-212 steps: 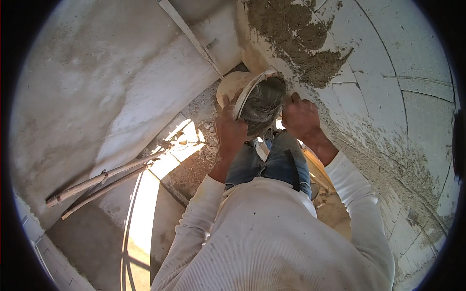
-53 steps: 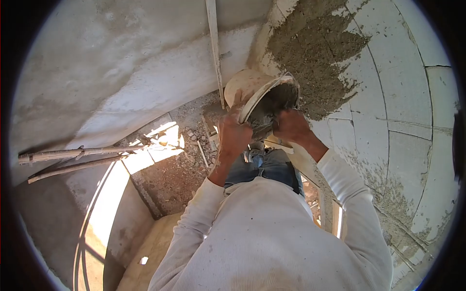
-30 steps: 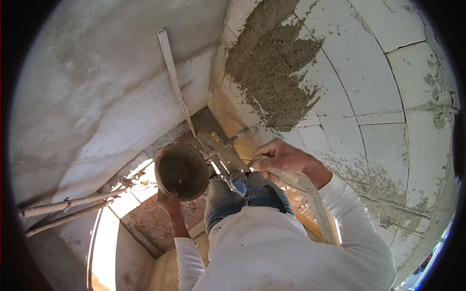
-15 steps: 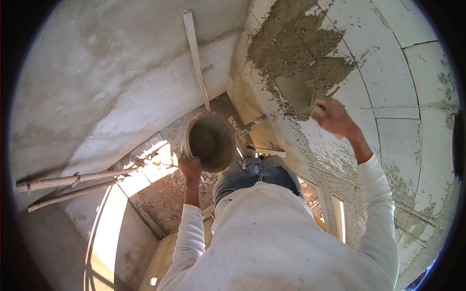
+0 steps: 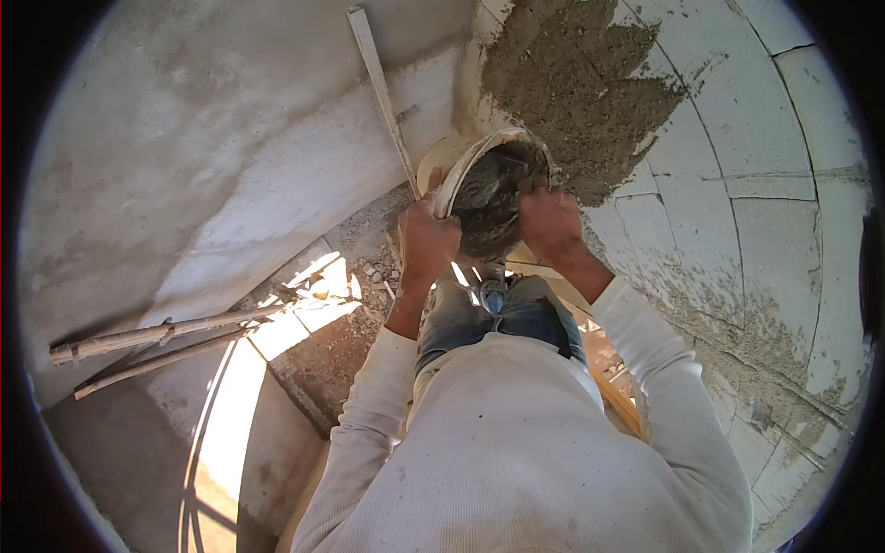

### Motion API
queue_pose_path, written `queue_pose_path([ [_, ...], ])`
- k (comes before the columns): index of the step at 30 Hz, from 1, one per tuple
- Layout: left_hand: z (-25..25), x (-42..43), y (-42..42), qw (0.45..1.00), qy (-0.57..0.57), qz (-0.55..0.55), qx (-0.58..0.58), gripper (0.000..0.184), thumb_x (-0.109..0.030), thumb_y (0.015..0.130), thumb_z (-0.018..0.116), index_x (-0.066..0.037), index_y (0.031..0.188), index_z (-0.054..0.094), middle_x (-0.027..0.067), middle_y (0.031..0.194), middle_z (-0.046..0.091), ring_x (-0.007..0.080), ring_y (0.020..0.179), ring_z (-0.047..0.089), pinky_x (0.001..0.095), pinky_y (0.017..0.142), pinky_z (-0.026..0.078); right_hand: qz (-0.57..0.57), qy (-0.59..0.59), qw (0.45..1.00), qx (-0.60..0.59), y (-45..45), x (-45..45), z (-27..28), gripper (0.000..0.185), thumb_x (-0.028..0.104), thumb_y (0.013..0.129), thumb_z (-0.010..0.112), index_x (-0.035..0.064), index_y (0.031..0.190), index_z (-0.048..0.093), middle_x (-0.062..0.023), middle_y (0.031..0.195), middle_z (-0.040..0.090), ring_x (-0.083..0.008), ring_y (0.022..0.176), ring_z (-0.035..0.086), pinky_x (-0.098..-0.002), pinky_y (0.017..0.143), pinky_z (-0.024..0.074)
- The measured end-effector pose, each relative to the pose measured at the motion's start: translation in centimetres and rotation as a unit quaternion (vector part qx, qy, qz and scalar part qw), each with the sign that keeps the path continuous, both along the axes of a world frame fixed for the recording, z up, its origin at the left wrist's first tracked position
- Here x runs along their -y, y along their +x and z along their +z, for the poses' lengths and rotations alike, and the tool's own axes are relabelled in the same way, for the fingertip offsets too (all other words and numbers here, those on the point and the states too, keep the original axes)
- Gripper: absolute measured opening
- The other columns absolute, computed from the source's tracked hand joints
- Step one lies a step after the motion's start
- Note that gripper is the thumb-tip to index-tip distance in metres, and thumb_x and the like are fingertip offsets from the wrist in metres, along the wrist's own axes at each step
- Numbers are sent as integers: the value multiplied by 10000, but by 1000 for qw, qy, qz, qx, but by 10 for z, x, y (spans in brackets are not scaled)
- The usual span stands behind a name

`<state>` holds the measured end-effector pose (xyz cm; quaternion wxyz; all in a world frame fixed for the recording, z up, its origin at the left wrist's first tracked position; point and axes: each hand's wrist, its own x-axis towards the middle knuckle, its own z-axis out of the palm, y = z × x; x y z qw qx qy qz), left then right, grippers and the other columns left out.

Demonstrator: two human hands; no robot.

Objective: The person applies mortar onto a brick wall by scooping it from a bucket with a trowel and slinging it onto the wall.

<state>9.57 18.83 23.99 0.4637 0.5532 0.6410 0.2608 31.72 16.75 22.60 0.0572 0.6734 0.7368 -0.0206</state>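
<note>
A bucket (image 5: 449, 191) of wet grey mortar (image 5: 498, 189) is tilted in front of me, its mouth facing me. My left hand (image 5: 430, 241) is closed on its left rim. At the right side of the mouth is my right hand (image 5: 551, 226), its fingers curled into a fist. The trowel seen in it before is hidden now, behind the hand or in the mortar. Just beyond the bucket, a rough patch of fresh mortar (image 5: 581, 92) covers part of the block wall (image 5: 774, 221) on the right.
A long pale batten (image 5: 380, 88) leans against the smooth wall (image 5: 184, 138) on the left. Wooden poles (image 5: 166, 336) jut in at lower left. Rubble lies on the floor (image 5: 323, 359) beneath, with a bright sunlit opening (image 5: 226, 405) beside it.
My right hand has come from the wall down and left to the bucket's mouth. The bucket has moved up and right in my left hand, and its mortar now shows clearly.
</note>
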Motion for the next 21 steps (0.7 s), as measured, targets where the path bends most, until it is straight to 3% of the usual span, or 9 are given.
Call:
queue_pose_path([
  [3, -9, 5, 11, 994, 103, 30, -9, 452, -3, 812, 671, 50, 1253, 756, 266, 890, 782, 378, 875, 798, 453, 842, 591, 111, -127, 983, -72, -3, 19, -8, 470, 268, 834, 870, -22, 1163, 701, -221, 1066, 765, -403, 947, 795, -487, 809, 650],
  [6, -10, 7, 10, 993, 110, 22, -20, 540, -2, 810, 679, 20, 1347, 734, 284, 937, 788, 404, 926, 803, 454, 876, 587, -20, -37, 992, -120, -9, 13, 26, 433, 297, 858, 850, -6, 1148, 741, -252, 1062, 783, -411, 1004, 794, -484, 882, 644],
  [9, 4, 10, 6, 994, 83, -18, -71, 682, -8, 814, 688, -21, 1496, 667, 296, 997, 796, 414, 956, 805, 442, 893, 592, -10, -176, 982, -67, -9, 0, -2, 364, 292, 856, 841, 27, 1099, 784, -266, 1053, 794, -407, 1042, 795, -487, 914, 639],
  [10, 5, 6, 5, 994, 86, -21, -66, 714, -2, 820, 683, -32, 1532, 636, 291, 1027, 800, 396, 953, 811, 440, 893, 594, 40, -137, 983, -112, -9, 7, 2, 319, 249, 848, 824, 11, 1058, 788, -262, 1054, 797, -421, 1044, 789, -496, 934, 634],
  [13, 6, 16, 0, 997, 58, -15, -38, 784, 25, 838, 665, -63, 1611, 572, 271, 1133, 808, 337, 974, 821, 431, 907, 602, -34, -27, 987, -153, -9, 5, 5, 233, 192, 886, 775, -7, 1006, 798, -283, 1070, 793, -429, 1040, 785, -522, 963, 623],
  [15, 14, 22, -3, 999, 38, -10, -3, 791, 56, 849, 646, -78, 1624, 567, 251, 1228, 806, 289, 1031, 819, 420, 932, 607, -40, -147, 979, -138, -5, 2, 22, 224, 187, 932, 745, -18, 1006, 795, -292, 1086, 785, -430, 1030, 782, -534, 954, 612],
  [16, 13, 26, -4, 995, 92, -23, 18, 804, 71, 851, 636, -89, 1636, 559, 228, 1273, 801, 267, 1064, 807, 402, 948, 603, -46, -203, 970, -128, 0, 1, 29, 224, 185, 955, 730, -24, 1006, 794, -297, 1094, 781, -431, 1026, 780, -541, 950, 606],
  [19, 7, 29, -3, 977, 187, -18, 100, 847, 104, 858, 616, -111, 1672, 521, 167, 1375, 785, 213, 1156, 767, 350, 996, 588, -19, -120, 928, -352, 15, 16, -32, 245, 199, 1022, 695, -27, 993, 787, -288, 1022, 778, -427, 938, 770, -513, 858, 601],
  [21, 5, 30, -5, 974, 148, 10, 169, 875, 110, 862, 618, -107, 1699, 479, 141, 1403, 774, 194, 1206, 737, 317, 1026, 569, -82, -179, 879, -434, 1, 25, -42, 270, 221, 1043, 689, -33, 1013, 776, -276, 960, 765, -440, 893, 744, -488, 827, 589],
])
